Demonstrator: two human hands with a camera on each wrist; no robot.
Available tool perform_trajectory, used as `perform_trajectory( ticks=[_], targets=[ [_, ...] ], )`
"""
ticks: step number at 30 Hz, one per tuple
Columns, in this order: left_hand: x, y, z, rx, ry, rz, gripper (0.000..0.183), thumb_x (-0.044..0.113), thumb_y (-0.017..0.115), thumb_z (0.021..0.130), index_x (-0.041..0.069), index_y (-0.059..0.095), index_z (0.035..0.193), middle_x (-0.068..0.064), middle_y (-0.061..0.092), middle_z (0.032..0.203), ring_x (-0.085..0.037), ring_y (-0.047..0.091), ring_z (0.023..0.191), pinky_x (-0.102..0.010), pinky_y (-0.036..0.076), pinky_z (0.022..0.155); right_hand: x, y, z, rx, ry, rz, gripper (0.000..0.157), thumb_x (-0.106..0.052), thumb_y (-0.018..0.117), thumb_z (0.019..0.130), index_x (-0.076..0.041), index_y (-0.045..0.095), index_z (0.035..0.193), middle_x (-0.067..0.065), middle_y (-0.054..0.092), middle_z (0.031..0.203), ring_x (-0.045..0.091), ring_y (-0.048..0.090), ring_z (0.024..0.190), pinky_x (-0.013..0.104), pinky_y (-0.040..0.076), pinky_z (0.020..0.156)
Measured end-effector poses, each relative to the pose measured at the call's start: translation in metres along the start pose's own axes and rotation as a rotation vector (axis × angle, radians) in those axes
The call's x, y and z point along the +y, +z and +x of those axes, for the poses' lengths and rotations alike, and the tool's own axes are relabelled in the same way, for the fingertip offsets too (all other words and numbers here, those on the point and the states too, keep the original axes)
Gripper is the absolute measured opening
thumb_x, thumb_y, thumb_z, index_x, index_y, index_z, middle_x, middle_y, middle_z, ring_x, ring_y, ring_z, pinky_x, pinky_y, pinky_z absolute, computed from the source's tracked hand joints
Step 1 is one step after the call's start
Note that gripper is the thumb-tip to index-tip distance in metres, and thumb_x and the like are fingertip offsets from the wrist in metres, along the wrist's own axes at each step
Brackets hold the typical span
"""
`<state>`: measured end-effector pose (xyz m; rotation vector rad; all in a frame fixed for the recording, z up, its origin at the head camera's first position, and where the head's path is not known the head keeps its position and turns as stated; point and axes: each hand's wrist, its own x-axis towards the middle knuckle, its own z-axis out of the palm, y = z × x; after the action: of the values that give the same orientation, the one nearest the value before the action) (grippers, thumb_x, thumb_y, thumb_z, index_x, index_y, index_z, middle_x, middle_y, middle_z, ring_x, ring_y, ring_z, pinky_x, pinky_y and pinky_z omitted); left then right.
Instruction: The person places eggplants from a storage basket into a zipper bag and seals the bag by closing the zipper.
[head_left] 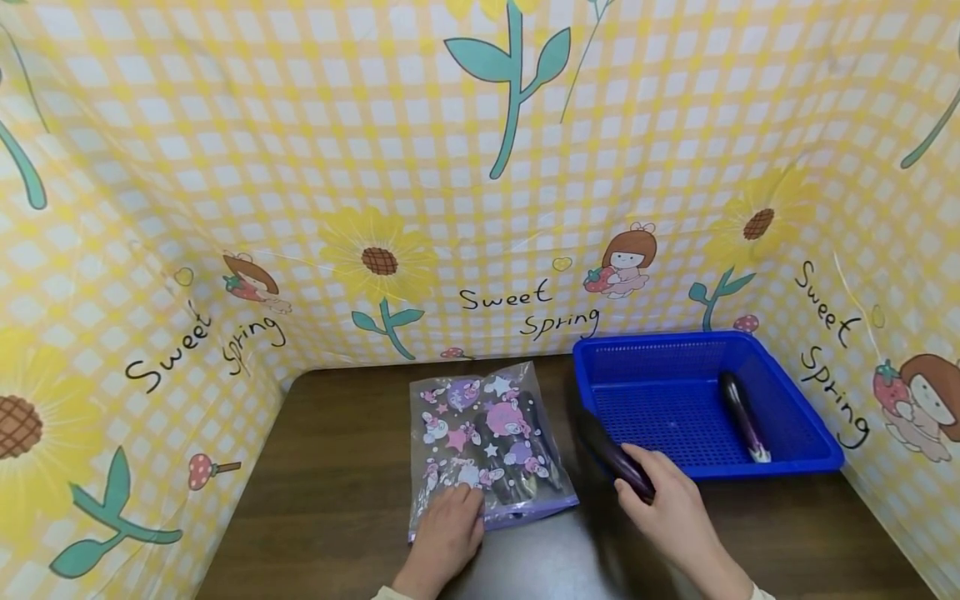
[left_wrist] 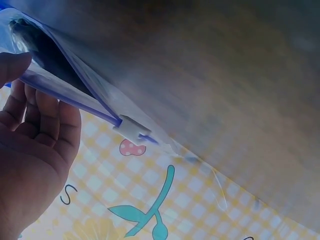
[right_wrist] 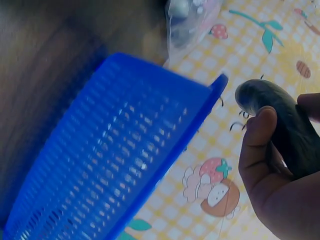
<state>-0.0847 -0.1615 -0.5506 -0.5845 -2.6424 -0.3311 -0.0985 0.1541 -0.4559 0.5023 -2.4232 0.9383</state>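
Note:
My right hand (head_left: 667, 508) grips a dark purple eggplant (head_left: 609, 450) by one end, tilted beside the near left side of the blue basket. In the right wrist view, thumb and fingers close around that eggplant (right_wrist: 295, 135). My left hand (head_left: 450, 525) pinches the near edge of a clear printed zip bag (head_left: 457, 437) lying on the table. The left wrist view shows the bag's mouth parted, with the thumb on its inner side, the fingers outside, and a white slider (left_wrist: 132, 129) on the purple zip. Dark eggplant shapes show through the bag.
The blue perforated basket (head_left: 806, 408) stands at the right of the brown table (head_left: 322, 467), with one eggplant (head_left: 742, 417) inside. A yellow checked cloth (head_left: 300, 167) with flower prints walls the table at the back and both sides.

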Motion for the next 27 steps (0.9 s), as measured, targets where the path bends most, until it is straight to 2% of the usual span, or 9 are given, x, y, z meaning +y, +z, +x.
perform_trajectory(
  ticks=[6, 13, 18, 21, 24, 27],
  targets=[
    [0.0, -0.002, 0.0, 0.04, 0.002, 0.017, 0.019, 0.014, 0.069, 0.068, 0.017, 0.052, 0.076, 0.006, 0.041, 0.071, -0.016, 0.043, 0.062, -0.032, 0.037, 0.055, -0.013, 0.019, -0.017, -0.001, -0.066, 0.061, 0.052, -0.008, 0.078, 0.066, -0.011, 0.064, 0.116, -0.005, 0.062, 0.096, 0.007, 0.055, 0.077, 0.021, 0.042, 0.067],
    [0.001, -0.001, 0.001, 0.078, 0.017, 0.009, 0.016, 0.014, 0.067, 0.068, 0.016, 0.053, 0.076, 0.007, 0.041, 0.071, -0.016, 0.043, 0.063, -0.033, 0.038, 0.056, -0.023, 0.049, -0.04, -0.108, -0.061, 0.125, 0.053, -0.01, 0.08, 0.065, -0.015, 0.065, 0.116, -0.013, 0.059, 0.097, 0.001, 0.051, 0.076, 0.022, 0.043, 0.065],
    [0.001, -0.001, 0.0, 0.078, 0.012, 0.016, 0.02, 0.015, 0.07, 0.069, 0.016, 0.052, 0.077, 0.005, 0.041, 0.071, -0.017, 0.044, 0.063, -0.034, 0.039, 0.057, -0.029, 0.066, -0.056, -0.236, -0.094, 0.159, 0.052, -0.015, 0.078, 0.067, -0.017, 0.063, 0.117, -0.012, 0.06, 0.102, 0.004, 0.056, 0.085, 0.027, 0.047, 0.07],
    [0.001, -0.002, 0.0, 0.081, 0.015, 0.023, 0.021, 0.015, 0.072, 0.069, 0.016, 0.052, 0.077, 0.005, 0.041, 0.071, -0.018, 0.045, 0.063, -0.034, 0.038, 0.056, -0.034, 0.071, -0.062, -0.368, -0.094, 0.166, 0.048, -0.02, 0.075, 0.073, -0.015, 0.061, 0.119, -0.008, 0.06, 0.104, 0.007, 0.057, 0.088, 0.029, 0.047, 0.071],
    [0.0, -0.004, 0.001, 0.083, 0.02, 0.02, 0.022, 0.014, 0.072, 0.069, 0.015, 0.052, 0.077, 0.005, 0.041, 0.071, -0.018, 0.045, 0.063, -0.035, 0.039, 0.056, -0.04, 0.071, -0.065, -0.492, -0.047, 0.161, 0.045, -0.025, 0.07, 0.08, -0.015, 0.059, 0.122, -0.008, 0.058, 0.104, 0.005, 0.054, 0.086, 0.029, 0.046, 0.069],
    [0.0, -0.004, 0.002, 0.09, 0.017, 0.017, 0.022, 0.013, 0.072, 0.069, 0.015, 0.052, 0.077, 0.006, 0.04, 0.07, -0.018, 0.045, 0.063, -0.035, 0.039, 0.057, -0.043, 0.073, -0.067, -0.536, -0.023, 0.142, 0.043, -0.026, 0.069, 0.081, -0.014, 0.059, 0.121, -0.008, 0.056, 0.103, 0.003, 0.052, 0.082, 0.028, 0.045, 0.066]
  ],
)
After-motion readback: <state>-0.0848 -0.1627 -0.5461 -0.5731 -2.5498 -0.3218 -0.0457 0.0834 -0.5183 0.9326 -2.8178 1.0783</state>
